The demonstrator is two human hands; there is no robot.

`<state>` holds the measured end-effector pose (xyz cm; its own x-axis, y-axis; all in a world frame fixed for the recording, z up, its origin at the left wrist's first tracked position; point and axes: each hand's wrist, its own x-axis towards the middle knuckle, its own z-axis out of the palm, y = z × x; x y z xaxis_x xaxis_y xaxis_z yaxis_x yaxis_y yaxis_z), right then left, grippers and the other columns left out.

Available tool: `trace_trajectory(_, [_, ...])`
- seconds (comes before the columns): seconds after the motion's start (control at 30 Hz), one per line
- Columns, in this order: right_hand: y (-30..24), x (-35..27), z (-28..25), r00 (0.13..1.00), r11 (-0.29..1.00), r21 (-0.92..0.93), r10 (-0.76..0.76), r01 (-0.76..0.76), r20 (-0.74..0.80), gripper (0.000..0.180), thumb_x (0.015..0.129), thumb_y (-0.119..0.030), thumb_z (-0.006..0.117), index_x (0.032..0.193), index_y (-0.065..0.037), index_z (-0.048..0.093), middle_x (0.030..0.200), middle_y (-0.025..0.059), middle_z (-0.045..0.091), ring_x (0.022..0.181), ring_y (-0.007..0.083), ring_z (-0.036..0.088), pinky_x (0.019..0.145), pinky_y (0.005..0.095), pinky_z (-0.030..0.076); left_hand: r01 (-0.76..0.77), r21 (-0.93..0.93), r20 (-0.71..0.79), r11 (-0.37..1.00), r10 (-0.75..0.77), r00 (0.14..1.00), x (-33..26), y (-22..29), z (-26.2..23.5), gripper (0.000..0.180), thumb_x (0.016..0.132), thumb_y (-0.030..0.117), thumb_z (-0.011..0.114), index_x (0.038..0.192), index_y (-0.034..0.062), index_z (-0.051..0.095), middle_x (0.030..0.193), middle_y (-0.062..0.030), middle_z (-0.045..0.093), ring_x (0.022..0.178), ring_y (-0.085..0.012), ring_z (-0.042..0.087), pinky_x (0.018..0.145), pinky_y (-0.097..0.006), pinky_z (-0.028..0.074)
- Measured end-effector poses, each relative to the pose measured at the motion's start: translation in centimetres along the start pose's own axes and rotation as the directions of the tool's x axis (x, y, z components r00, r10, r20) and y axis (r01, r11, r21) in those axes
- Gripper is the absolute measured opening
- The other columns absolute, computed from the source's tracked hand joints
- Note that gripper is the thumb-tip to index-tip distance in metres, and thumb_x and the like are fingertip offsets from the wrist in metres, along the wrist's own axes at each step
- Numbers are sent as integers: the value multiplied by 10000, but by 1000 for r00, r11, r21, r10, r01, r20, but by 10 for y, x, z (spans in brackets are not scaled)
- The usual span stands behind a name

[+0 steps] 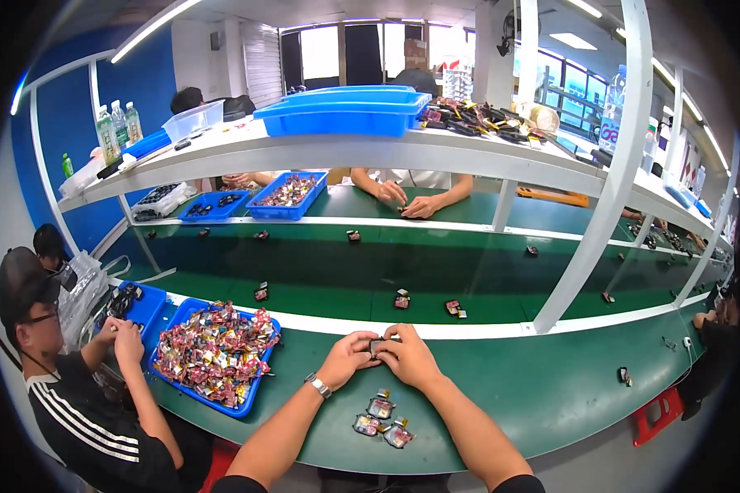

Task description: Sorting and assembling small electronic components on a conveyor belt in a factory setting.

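The left grip (350, 360) and the right grip (411, 359) are holding a small dark piece (376, 347) between them. On the near side of both grips, three modules (381, 408) are lying on the counter (543, 386).

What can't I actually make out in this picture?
All in the head view:
Small part: mostly hidden by the left hand and right hand.
Lower pieces in the blue tray: buried under the heap.
Person opposite: shoulders behind the white shelf.
Rightmost person: mostly cut off by dark rim.
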<state>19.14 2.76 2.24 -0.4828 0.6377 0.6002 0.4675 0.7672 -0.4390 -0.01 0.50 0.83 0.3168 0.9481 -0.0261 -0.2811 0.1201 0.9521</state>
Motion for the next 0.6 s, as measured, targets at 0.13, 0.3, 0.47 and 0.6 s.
trace_trajectory(0.13, [1, -1, 3, 997, 989, 131, 78, -74, -27, 91, 764, -90, 720, 850, -78, 693, 1092, 72, 563, 1046, 266, 545, 852, 363, 504, -50, 58, 62, 997, 47, 997, 0, -2, 0, 401, 907, -42, 506, 1299, 7, 443, 1268, -116, 552, 1132, -202, 583, 980, -354, 513])
trace_trajectory(0.3, [1, -1, 2, 995, 977, 195, 95, -91, -12, 83, 778, -97, 713, 856, -76, 695, 1156, 73, 571, 1117, 275, 525, 907, 371, 485, -51, 42, 50, 998, 49, 998, 0, -3, 0, 386, 916, -44, 495, 1294, 19, 451, 1263, -101, 556, 1135, -193, 580, 978, -351, 511])
trace_trajectory(0.47, [4, -3, -1, 994, 962, 260, 65, -86, 87, 85, 793, -110, 704, 869, -73, 691, 1208, 75, 570, 1170, 287, 488, 994, 392, 417, -17, 39, 26, 999, 16, 1000, 2, -5, -1, 364, 929, -43, 476, 1285, 31, 460, 1235, -90, 568, 1128, -183, 583, 960, -345, 519])
trace_trajectory(0.6, [4, -4, 3, 995, 964, 249, 77, -90, 61, 98, 799, -99, 703, 892, -69, 693, 1204, 81, 572, 1161, 287, 494, 980, 393, 433, -33, 38, 15, 999, 32, 999, 3, -8, -3, 333, 941, -42, 450, 1265, 31, 472, 1248, -106, 562, 1125, -190, 581, 957, -347, 519])
